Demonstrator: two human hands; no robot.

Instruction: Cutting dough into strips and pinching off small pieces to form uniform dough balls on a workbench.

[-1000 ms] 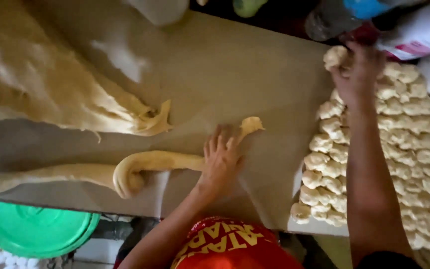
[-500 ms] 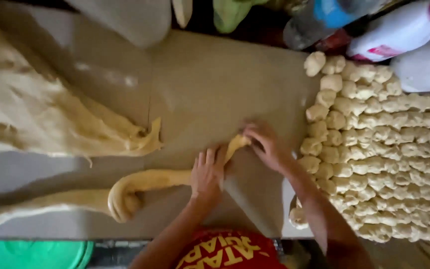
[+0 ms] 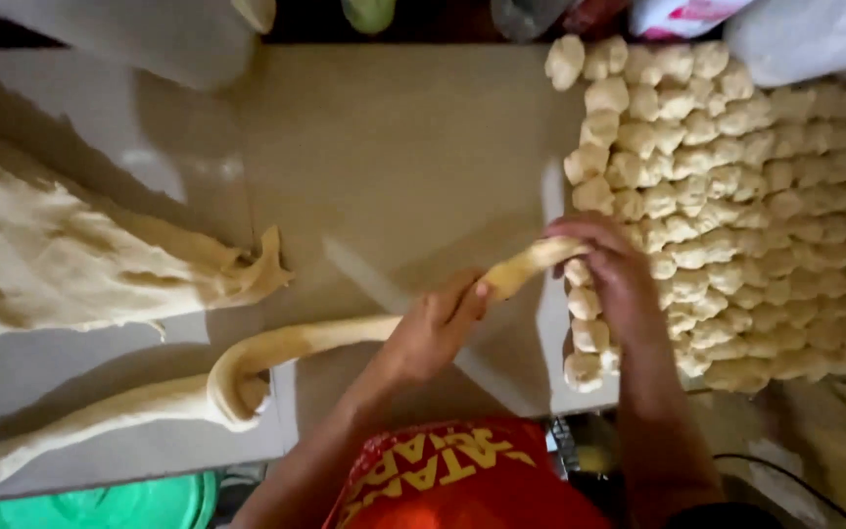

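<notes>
A long pale rope of dough (image 3: 305,341) runs across the tan table (image 3: 394,157) from the lower left to the middle. My left hand (image 3: 433,328) grips the rope near its free end. My right hand (image 3: 614,269) pinches the rope's tip, lifted slightly off the table. Just to the right lie several rows of small dough pieces (image 3: 736,186), packed close together. A large mass of dough (image 3: 70,255) lies at the left, joined to the rope's far end.
A green bowl (image 3: 100,504) sits below the table's near left edge. A pale container (image 3: 159,34) stands at the back left, and bottles and a white bag (image 3: 805,34) at the back right. My red shirt (image 3: 443,480) fills the bottom centre.
My right hand came back from the far dough pieces to the rope's tip. My left hand slid right along the rope and the end lifted. The view moved closer.
</notes>
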